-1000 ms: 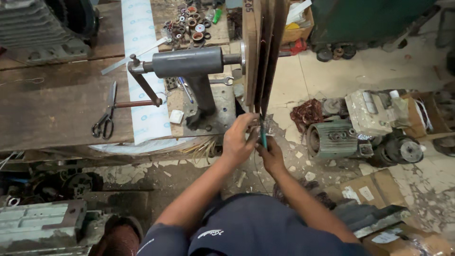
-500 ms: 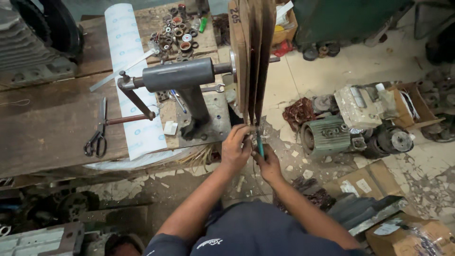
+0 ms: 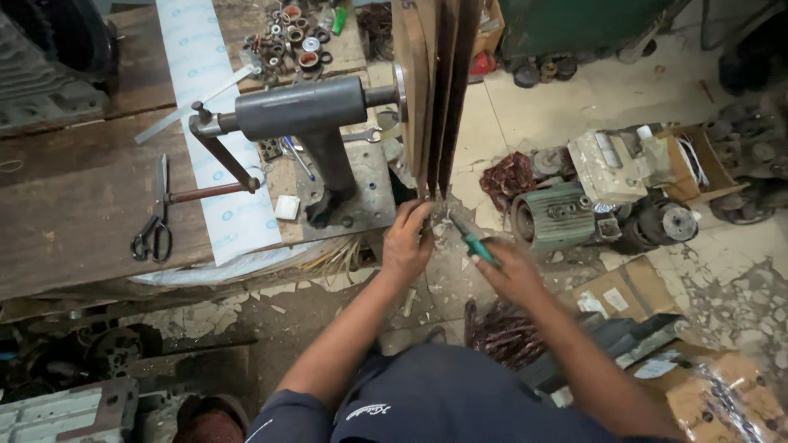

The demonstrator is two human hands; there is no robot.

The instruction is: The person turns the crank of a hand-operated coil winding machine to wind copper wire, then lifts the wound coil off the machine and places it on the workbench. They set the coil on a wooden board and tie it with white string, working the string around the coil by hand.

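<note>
- The wooden discs [image 3: 433,90] stand on edge, mounted on the shaft of the grey winder [image 3: 308,111], overhanging the bench's right edge.
- Your left hand [image 3: 408,242] is closed on the lower rims of the discs, fingers pinching them.
- Your right hand [image 3: 510,267] grips green-handled pliers [image 3: 469,238], their tip pointing at the disc rims, just beside your left hand.
- The winder's base plate [image 3: 369,193] sits at the bench's [image 3: 74,213] near right corner.
- Scissors [image 3: 154,221] lie on the bench near its front edge, left of the white sheet [image 3: 213,139].
- A green motor [image 3: 558,215] rests on the floor, right of the discs.
</note>
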